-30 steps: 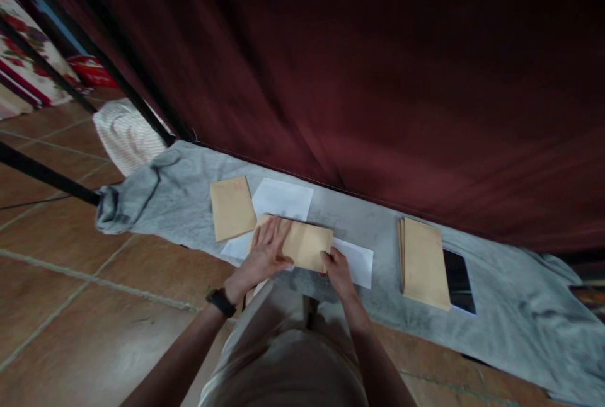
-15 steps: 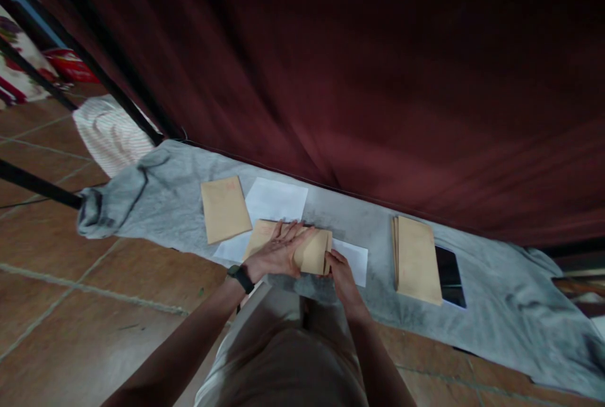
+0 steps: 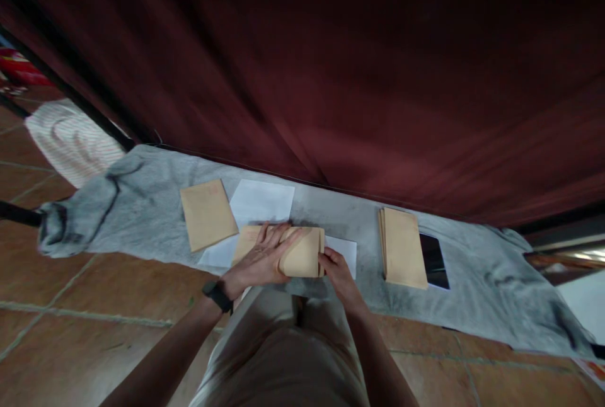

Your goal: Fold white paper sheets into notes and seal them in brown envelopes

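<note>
A brown paper envelope (image 3: 302, 256) lies crosswise in front of me, its right part raised in a curved fold. My left hand (image 3: 265, 259), a dark watch on its wrist, lies flat over the envelope's left part with fingers stretched out. At the right end, the fingers of my right hand (image 3: 334, 268) pinch the envelope's edge. White paper (image 3: 262, 200) spreads behind and under the envelope, and a white piece (image 3: 347, 252) shows past its right end. What lies inside the envelope is hidden.
Another brown envelope (image 3: 208, 215) lies to the left. On the right sits a small stack of brown envelopes (image 3: 404, 249), beside a dark-screened phone or tablet (image 3: 435, 262). All rest on a grey cloth (image 3: 482, 287). A dark red curtain (image 3: 331, 79) hangs behind.
My left hand has slid slightly left along the envelope, and the raised fold shows more of its curve. My right hand stays at the right edge. The whole view has shifted a little.
</note>
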### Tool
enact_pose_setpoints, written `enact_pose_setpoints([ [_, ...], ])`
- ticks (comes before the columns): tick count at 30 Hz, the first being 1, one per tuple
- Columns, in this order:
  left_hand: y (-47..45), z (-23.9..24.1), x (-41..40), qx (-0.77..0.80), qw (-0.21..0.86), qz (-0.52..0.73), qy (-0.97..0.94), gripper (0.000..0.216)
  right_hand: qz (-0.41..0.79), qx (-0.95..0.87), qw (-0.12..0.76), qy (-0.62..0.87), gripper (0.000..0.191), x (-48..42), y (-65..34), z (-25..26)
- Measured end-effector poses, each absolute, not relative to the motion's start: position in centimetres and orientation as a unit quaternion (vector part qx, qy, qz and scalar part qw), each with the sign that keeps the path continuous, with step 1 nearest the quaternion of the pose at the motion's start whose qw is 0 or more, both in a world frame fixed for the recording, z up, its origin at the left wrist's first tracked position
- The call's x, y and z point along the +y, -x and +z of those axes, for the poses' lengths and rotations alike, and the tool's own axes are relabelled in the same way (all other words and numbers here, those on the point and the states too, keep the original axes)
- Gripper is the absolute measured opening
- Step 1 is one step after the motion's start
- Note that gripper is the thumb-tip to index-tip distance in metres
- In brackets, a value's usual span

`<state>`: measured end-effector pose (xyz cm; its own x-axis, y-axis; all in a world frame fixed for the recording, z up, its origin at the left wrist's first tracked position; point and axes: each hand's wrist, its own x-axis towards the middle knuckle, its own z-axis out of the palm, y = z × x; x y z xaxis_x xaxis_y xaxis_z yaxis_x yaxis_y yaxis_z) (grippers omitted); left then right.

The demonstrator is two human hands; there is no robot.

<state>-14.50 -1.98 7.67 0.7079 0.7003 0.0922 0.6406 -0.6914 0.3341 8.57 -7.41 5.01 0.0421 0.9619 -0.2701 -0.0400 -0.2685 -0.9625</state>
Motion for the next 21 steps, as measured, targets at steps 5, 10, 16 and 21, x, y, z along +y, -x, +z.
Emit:
enact_pose_setpoints([
  [5,14.4,7.6,-2.5,0.364,0.136,0.1,-0.916,0.121,0.585,-0.397,0.444,0.551,0.03,-8.2,-8.7,5.6],
  [10,14.0,8.0,-2.7,0.355,0.109,0.121,-0.921,0.119,0.521,-0.47,0.429,0.569,0.028,-8.4,-9.4,6.6],
  [16,13.8,7.9,-3.1,0.337,0.071,0.16,-0.925,0.112,0.481,-0.487,0.387,0.617,0.017,-9.1,-10.4,6.6],
  [21,13.2,7.6,-3.3,0.343,0.059,0.159,-0.924,0.104,0.362,-0.51,0.347,0.699,0.016,-9.5,-10.6,6.7],
])
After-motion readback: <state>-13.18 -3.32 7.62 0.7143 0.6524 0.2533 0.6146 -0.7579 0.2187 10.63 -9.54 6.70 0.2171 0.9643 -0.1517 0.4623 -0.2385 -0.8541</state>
